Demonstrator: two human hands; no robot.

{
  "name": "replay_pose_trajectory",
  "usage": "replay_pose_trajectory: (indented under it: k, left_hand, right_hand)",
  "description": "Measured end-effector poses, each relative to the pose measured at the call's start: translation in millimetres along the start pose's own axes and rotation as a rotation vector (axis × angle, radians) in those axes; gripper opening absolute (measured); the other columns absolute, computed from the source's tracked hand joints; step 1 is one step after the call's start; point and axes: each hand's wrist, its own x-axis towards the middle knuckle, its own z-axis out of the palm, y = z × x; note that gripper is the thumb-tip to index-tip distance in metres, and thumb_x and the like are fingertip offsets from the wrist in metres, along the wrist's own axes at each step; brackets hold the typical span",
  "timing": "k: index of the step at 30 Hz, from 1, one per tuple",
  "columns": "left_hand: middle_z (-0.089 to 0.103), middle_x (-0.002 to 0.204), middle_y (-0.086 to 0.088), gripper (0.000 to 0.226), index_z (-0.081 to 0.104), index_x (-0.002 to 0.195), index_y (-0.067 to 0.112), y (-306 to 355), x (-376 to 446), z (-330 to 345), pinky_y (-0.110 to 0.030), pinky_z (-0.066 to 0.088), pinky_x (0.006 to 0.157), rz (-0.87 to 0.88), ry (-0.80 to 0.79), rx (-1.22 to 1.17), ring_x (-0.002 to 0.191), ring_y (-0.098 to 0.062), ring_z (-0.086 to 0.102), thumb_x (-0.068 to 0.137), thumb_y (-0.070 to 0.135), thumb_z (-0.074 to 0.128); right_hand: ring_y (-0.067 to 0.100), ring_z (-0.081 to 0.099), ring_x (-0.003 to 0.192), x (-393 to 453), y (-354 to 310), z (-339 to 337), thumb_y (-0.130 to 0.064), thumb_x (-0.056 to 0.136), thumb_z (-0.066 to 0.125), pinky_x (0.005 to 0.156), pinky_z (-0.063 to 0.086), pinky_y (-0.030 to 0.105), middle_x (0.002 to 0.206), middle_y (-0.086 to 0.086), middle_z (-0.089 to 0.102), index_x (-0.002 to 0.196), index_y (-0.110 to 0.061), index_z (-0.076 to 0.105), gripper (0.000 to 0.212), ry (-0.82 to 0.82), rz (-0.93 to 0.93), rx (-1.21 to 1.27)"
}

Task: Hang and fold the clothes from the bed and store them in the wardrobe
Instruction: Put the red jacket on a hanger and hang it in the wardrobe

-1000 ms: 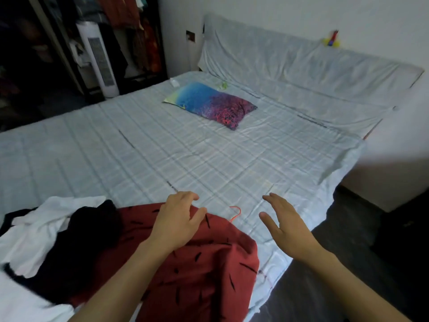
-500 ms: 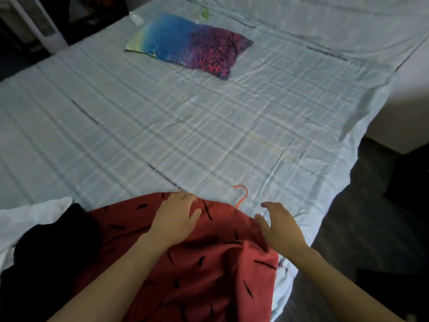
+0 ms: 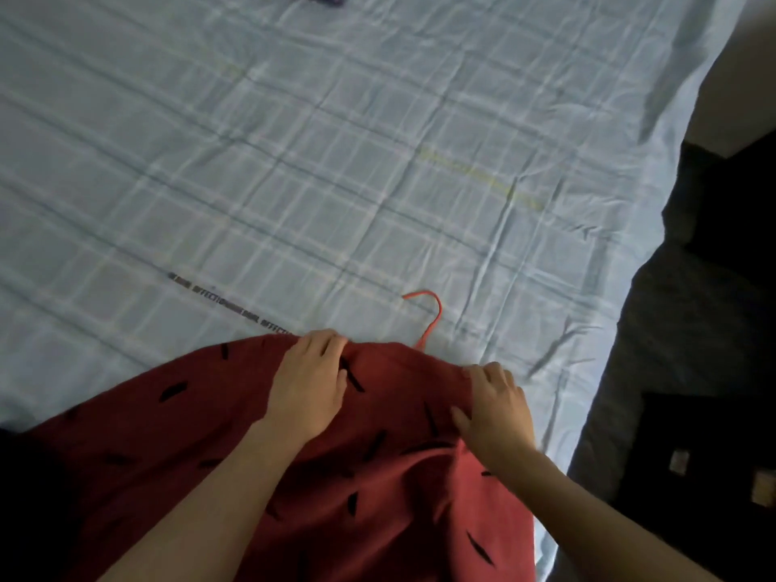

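A red garment (image 3: pixel 235 476) with short black dashes printed across it lies spread on the near part of the bed (image 3: pixel 294 161), filling the view from about 6 to 8 o'clock, its far edge bunched up toward the middle. Both of the person's hands rest on that bunched edge. The left hand (image 3: pixel 310 388) lies palm down on the cloth just left of centre, fingers curled over the top fold, though I cannot tell whether they actually pinch it. The right hand (image 3: pixel 497 407) sits just beside it toward 4 o'clock, fingers bent and pressed into the fabric, thumb spread out low on the cloth; again a firm grip cannot be made out. Poking out from under the garment's edge, between the two hands and a little beyond them toward 12 o'clock, is the orange hook of a hanger (image 3: pixel 430 315), lying flat on the pale blue checked sheet. At 3 o'clock the bed ends and dark floor (image 3: pixel 693 329) shows.
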Motion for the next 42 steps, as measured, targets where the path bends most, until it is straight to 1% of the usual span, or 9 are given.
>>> replay_pose_trajectory:
  k: [4,9,15,19,22,24,29,36,42]
  left_hand:
    - [0.062,0.115,-0.004,0.049,0.064,0.121,0.015,-10.4,4.6,18.0,-0.042,0.048,0.097,0.029,0.009,0.054,0.108,-0.027,0.06,0.074,0.02,0.08]
    - [0.064,0.088,-0.003,0.032,0.069,0.099,0.015,-12.0,-3.6,30.4,-0.043,0.052,0.079,0.017,0.08,0.099,0.082,-0.027,0.061,0.071,0.02,0.085]
    - [0.066,0.089,-0.003,0.026,0.071,0.1,0.013,-8.3,-14.7,25.5,-0.044,0.053,0.072,-0.019,0.155,0.054,0.08,-0.027,0.064,0.077,0.014,0.083]
    - [0.066,0.093,-0.006,0.027,0.07,0.101,0.009,-4.4,-25.6,7.5,-0.046,0.051,0.068,-0.03,0.247,0.0,0.082,-0.029,0.065,0.077,0.007,0.081]
    - [0.066,0.098,-0.013,0.029,0.068,0.101,0.005,-5.5,-32.4,-16.4,-0.049,0.051,0.068,-0.08,0.351,-0.056,0.084,-0.035,0.066,0.075,-0.001,0.08]
    - [0.065,0.1,-0.015,0.022,0.068,0.103,0.003,-7.6,-36.2,-38.2,-0.051,0.05,0.071,-0.095,0.424,-0.089,0.088,-0.038,0.065,0.082,0.0,0.073]
    - [0.065,0.103,-0.013,0.031,0.068,0.107,0.003,-9.6,-56.6,-105.2,-0.05,0.049,0.076,-0.076,0.547,-0.164,0.091,-0.035,0.061,0.09,0.021,0.049]
    - [0.062,0.099,-0.012,0.023,0.067,0.106,0.002,-14.2,-102.1,-195.1,-0.051,0.051,0.08,-0.163,0.775,-0.226,0.091,-0.035,0.06,0.088,0.013,0.057]
    - [0.062,0.098,-0.007,0.021,0.067,0.105,0.006,-6.0,-141.7,-268.0,-0.046,0.05,0.082,-0.16,0.97,-0.237,0.091,-0.03,0.059,0.087,0.014,0.059]
  right_hand:
    - [0.027,0.054,0.109,-3.2,4.3,15.7,-0.031,0.079,0.074,0.091,0.042,0.039,0.112,0.003,0.061,0.116,-0.016,0.062,0.042,0.029,0.016,-0.025]
    - [0.024,0.058,0.104,-2.9,0.0,23.8,-0.027,0.084,0.068,0.089,0.042,0.035,0.102,-0.001,0.066,0.105,-0.018,0.067,0.023,0.022,-0.008,-0.049]
    - [0.014,0.054,0.11,1.8,-1.4,16.8,-0.029,0.093,0.053,0.095,0.034,0.027,0.112,-0.01,0.063,0.115,-0.027,0.061,0.023,-0.014,-0.054,-0.045]
    - [0.014,0.054,0.108,2.7,-6.2,3.9,-0.026,0.092,0.048,0.093,0.032,0.028,0.11,-0.01,0.062,0.117,-0.028,0.059,0.027,-0.011,-0.125,-0.01]
    - [0.019,0.055,0.102,0.3,-16.8,-15.4,-0.023,0.093,0.051,0.089,0.037,0.032,0.104,-0.005,0.06,0.11,-0.021,0.06,0.02,0.073,-0.177,0.086]
    - [0.023,0.056,0.101,-4.5,-27.6,-31.1,-0.02,0.095,0.053,0.088,0.041,0.035,0.105,-0.001,0.058,0.11,-0.017,0.059,0.017,0.106,-0.204,0.178]
    - [0.027,0.06,0.1,-18.9,-61.9,-79.9,-0.018,0.097,0.054,0.085,0.045,0.038,0.109,0.004,0.061,0.112,-0.014,0.058,0.017,0.166,-0.262,0.331]
    - [0.014,0.058,0.08,-42.1,-115.1,-167.3,-0.021,0.091,0.066,0.073,0.047,0.034,0.088,-0.007,0.061,0.094,-0.02,0.06,0.007,0.375,-0.473,0.476]
    - [0.01,0.054,0.079,-75.2,-153.7,-237.3,-0.019,0.088,0.067,0.071,0.044,0.028,0.086,-0.01,0.058,0.091,-0.024,0.059,0.01,0.564,-0.658,0.482]
